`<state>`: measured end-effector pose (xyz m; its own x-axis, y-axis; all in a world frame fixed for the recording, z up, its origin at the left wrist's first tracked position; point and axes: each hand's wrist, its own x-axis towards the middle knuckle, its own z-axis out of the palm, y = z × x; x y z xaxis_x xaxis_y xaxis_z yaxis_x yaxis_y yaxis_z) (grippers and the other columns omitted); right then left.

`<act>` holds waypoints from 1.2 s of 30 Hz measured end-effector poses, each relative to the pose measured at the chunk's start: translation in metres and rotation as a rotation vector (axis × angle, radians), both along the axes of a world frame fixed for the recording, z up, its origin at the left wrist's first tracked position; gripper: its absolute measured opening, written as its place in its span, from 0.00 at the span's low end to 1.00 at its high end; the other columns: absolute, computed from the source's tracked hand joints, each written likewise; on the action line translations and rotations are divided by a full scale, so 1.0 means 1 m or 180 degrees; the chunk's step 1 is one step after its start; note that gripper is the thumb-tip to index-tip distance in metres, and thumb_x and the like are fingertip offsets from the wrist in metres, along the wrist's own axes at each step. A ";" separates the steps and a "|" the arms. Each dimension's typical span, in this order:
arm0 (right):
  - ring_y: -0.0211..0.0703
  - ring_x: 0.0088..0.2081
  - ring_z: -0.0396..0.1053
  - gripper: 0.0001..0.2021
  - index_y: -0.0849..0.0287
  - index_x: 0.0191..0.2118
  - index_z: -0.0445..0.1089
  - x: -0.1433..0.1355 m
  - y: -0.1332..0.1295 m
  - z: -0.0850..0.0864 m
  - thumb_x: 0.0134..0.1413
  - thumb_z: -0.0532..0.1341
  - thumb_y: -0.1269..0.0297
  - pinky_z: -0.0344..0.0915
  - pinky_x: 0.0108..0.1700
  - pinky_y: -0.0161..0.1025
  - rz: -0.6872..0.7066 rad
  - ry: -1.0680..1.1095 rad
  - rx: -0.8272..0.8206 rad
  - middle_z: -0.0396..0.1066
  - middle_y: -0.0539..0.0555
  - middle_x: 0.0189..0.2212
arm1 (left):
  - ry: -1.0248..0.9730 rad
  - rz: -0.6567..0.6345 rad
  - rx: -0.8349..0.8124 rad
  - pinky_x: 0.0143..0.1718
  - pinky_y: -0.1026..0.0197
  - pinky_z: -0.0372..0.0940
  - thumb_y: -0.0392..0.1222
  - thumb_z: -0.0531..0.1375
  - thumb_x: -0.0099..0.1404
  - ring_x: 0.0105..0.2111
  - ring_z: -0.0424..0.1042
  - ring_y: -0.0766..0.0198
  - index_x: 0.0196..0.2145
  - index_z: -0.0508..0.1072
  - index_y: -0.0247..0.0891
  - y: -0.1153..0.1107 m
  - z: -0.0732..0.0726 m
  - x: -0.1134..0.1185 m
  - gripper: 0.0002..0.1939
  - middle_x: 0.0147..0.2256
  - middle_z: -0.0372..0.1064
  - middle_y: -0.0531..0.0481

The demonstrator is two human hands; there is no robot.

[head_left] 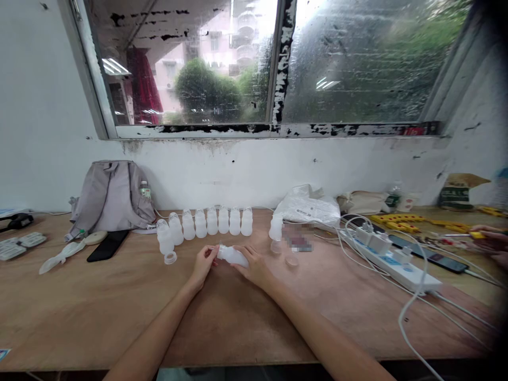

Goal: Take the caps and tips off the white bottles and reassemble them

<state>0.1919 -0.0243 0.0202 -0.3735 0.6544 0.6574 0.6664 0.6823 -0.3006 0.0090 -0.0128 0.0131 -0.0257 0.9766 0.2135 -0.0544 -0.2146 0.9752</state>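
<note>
A frosted white bottle (234, 256) lies tilted on its side between my two hands, its neck end pointing left. My left hand (204, 263) is closed at the neck end, fingers pinched together; whether it grips the neck or a small part there is too small to tell. Wrapped over the body of the bottle is my right hand (254, 264). Behind them a row of several similar bottles (212, 221) stands upright, curving toward the left. A white ring (170, 257) lies by the leftmost bottle. Another bottle (275, 227) stands to the right, with a clear round cap (292, 261) nearby.
A grey backpack (113, 196) leans on the wall at left, behind a black phone (107, 246). On the right are a white power strip (400, 267) with loose cables, a plastic bag (307, 205) and yellow parts (397, 219). Another person's hand (498, 243) shows at the far right.
</note>
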 end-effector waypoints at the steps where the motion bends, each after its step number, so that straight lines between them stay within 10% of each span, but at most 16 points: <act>1: 0.48 0.42 0.64 0.20 0.56 0.47 0.61 0.000 0.000 0.000 0.46 0.61 0.61 0.62 0.44 0.46 0.0016 0.0021 -0.0010 0.67 0.56 0.40 | -0.0044 -0.0001 -0.0027 0.21 0.68 0.60 0.55 0.57 0.52 0.22 0.61 0.70 0.29 0.69 0.34 0.000 0.000 0.000 0.19 0.24 0.62 0.53; 36: 0.48 0.44 0.62 0.21 0.57 0.49 0.62 0.001 0.004 -0.003 0.47 0.60 0.62 0.60 0.46 0.47 0.0128 -0.0293 0.0424 0.66 0.57 0.43 | -0.0191 -0.0318 -0.0566 0.13 0.69 0.50 0.62 0.56 0.50 0.13 0.51 0.75 0.21 0.58 0.37 0.000 -0.004 0.000 0.23 0.16 0.52 0.60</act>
